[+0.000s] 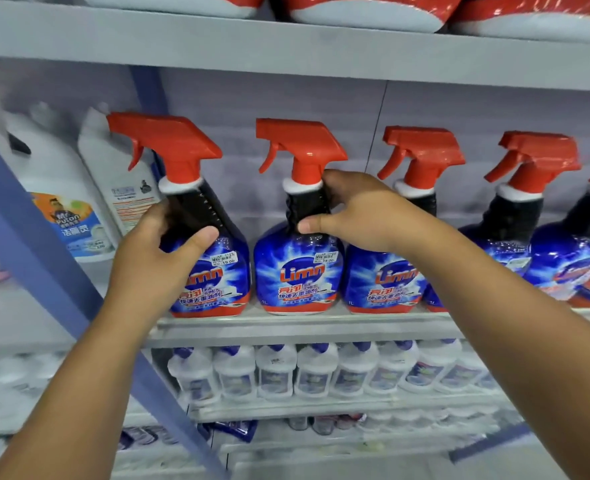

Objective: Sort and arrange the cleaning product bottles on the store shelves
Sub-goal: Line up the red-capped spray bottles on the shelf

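Two bare forearms reach up from below toward the middle shelf (300, 323). The left hand (162, 251) is wrapped around the dark neck of the leftmost spray bottle (214, 271), thumb across the front just above its blue label, and that bottle leans a little to the left with its base at the shelf's front edge. The right hand (359, 213) is clamped on the neck of the second spray bottle (297, 271), fingers curled behind it just under the red trigger head and thumb pressed on the front; this one stands upright on the shelf. Both carry a small price sticker above the "Limn" logo. To the right, touching the second one, stands a third spray bottle (383, 282), partly hidden by the right forearm, and two more follow in the same row toward the frame's edge. Left of the row, two white jugs (89, 188) lean against each other past a blue upright post (27, 244). On the shelf below sits a tight line of small white bottles (317, 372) with blue caps. Above, red-and-white packs (366, 12) rest on the top shelf.
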The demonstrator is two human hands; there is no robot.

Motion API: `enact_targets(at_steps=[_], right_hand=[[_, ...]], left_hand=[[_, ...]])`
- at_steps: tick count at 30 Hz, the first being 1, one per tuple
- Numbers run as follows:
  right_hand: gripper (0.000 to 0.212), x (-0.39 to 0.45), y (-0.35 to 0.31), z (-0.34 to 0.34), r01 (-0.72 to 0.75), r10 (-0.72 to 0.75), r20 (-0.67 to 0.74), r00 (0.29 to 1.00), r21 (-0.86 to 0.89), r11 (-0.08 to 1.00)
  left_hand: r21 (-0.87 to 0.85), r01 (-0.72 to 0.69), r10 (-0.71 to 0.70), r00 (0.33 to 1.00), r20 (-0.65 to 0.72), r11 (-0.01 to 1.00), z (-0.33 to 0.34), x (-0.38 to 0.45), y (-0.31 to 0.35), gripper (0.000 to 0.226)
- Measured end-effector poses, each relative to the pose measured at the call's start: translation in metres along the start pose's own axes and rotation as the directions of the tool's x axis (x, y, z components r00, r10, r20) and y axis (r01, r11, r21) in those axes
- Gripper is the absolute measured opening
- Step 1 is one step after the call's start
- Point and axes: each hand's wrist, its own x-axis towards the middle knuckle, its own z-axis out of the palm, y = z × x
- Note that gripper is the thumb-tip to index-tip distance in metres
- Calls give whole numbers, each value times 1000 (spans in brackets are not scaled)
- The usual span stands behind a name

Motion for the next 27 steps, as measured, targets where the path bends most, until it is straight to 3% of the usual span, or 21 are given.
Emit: enact_targets(at_steps=[22, 27], right_hand=[[41, -8, 2, 0, 11, -11, -11, 1000, -29, 1000], [35, -12, 4, 11, -17, 19, -50, 999, 35, 999]], left_hand=[[-146, 47, -41, 998, 41, 988, 7, -2, 5, 35], [-162, 39, -32, 998, 50, 986, 6, -3, 4, 36]])
